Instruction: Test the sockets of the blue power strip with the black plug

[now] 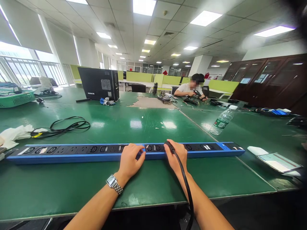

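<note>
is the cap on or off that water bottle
On: a white cap shows at the top of the water bottle.

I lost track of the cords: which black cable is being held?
The black cable whose end is in the right grip, running down past the front edge of the green table; the looped cable at left instead lies on it.

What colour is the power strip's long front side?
Blue; the front side of the power strip shows best in the head view.
</note>
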Demonstrator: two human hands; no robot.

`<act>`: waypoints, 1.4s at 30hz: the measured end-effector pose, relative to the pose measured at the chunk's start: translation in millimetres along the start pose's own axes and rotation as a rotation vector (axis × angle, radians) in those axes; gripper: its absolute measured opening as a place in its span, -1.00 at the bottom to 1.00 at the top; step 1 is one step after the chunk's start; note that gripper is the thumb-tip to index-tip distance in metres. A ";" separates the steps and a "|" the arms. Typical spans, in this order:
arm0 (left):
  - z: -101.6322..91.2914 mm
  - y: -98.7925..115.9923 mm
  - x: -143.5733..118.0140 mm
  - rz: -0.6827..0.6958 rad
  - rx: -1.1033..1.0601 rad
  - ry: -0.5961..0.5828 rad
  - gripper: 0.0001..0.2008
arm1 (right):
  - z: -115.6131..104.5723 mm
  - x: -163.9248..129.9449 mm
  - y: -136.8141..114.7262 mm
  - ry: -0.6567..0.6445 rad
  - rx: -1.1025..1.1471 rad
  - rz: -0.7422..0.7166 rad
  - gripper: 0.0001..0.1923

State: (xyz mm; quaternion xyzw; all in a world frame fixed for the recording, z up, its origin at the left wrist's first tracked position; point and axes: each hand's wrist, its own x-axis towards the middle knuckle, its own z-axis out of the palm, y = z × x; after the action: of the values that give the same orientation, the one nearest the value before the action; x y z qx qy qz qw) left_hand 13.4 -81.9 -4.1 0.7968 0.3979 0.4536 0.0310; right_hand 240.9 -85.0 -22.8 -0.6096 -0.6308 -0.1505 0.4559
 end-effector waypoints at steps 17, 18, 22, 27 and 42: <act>-1.2 0.5 0.2 -0.014 0.017 -0.040 -0.91 | 6.2 -8.1 -2.0 0.013 -0.087 0.063 -0.66; -1.2 0.4 0.3 -0.015 0.015 -0.038 -0.91 | 6.7 -8.6 -0.9 0.020 -0.082 0.064 -0.67; -1.5 0.9 0.5 -0.023 0.013 -0.031 -0.90 | 8.3 -10.4 3.0 0.030 -0.031 0.051 -0.66; -1.7 1.3 0.6 -0.028 0.010 -0.039 -0.89 | 6.4 -8.5 2.1 0.025 0.038 0.052 -0.66; -3.7 8.2 -1.2 0.113 -0.044 -0.147 -0.59 | 1.6 -12.2 -27.7 -0.040 0.288 -0.282 -0.74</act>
State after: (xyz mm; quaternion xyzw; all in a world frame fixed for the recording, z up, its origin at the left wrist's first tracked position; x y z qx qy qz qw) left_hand 15.3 -89.4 0.6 0.8482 0.3391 0.4036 0.0520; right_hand 213.2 -97.4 -22.8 -0.4466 -0.7339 -0.1086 0.5002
